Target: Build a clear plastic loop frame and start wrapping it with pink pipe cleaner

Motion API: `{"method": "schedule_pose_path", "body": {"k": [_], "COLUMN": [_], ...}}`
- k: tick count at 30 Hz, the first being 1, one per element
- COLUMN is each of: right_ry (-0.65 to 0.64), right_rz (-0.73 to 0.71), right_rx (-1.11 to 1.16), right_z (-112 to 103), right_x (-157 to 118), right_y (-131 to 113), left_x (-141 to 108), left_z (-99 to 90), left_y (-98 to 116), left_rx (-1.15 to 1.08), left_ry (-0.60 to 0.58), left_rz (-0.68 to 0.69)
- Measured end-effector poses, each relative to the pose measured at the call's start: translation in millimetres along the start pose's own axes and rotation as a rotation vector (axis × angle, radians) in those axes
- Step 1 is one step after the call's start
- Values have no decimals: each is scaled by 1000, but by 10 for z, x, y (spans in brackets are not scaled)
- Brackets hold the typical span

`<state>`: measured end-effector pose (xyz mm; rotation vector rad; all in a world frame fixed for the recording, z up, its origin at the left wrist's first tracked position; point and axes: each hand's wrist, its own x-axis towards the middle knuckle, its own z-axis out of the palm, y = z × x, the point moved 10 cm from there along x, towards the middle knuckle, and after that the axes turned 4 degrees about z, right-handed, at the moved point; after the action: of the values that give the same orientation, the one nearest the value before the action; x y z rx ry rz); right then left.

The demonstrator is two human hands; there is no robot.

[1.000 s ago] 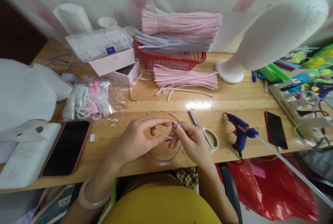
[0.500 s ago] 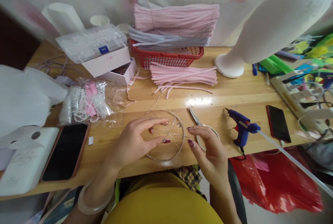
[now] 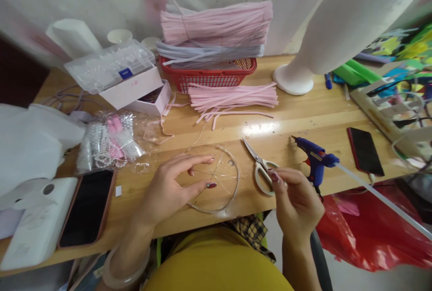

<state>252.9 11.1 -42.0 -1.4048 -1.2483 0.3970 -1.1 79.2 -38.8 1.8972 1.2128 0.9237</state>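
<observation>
Beads in bag near wire hoop

Wears a plain mustard-yellow top, rounded, at six o'clock. Circles the left forearm with a thick, pale, milky bracelet at seven o'clock. Leaves the right forearm bare. Shows dark red nail polish on left hand and right hand. At five o'clock, shows black-and-yellow checked cloth, possibly worn.

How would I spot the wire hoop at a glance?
On the table, find the left hand near the front edge. Partly hidden by it, left of the scissors, lies the hoop. Unlike its neighbours, it is a thin, round outline with fine strands crossing inside.
</observation>
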Motion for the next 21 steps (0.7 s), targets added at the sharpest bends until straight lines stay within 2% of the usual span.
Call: {"method": "schedule_pose_path", "body": {"k": [3,5,8,10,12,16,21], "right_ry": [8,-47,-241,-393,-487,-479,-428], "right_rz": [45,68,76,25,-48,-130,-97], "right_rx": [-24,21,66,28,11,46,14], "right_z": [-84,-31,226,439,589,655,636], "right_x": [5,3,-11,-42,-68,-47,-10], "right_y": [112,134,94,13,-81,-202,-155], "left_x": [19,21,5,-17,-46,-93,-111], "left_z": [-21,-24,-17,-15,-18,-13,15], "left_y": [22,24,15,10,3,-12,-24], "left_rx": [20,30,42,49,52,30,10], "left_ry": [10,14,15,17,20,5,-39], "left_rz": [1,-6,-14,-15,-19,-27,-26]}}
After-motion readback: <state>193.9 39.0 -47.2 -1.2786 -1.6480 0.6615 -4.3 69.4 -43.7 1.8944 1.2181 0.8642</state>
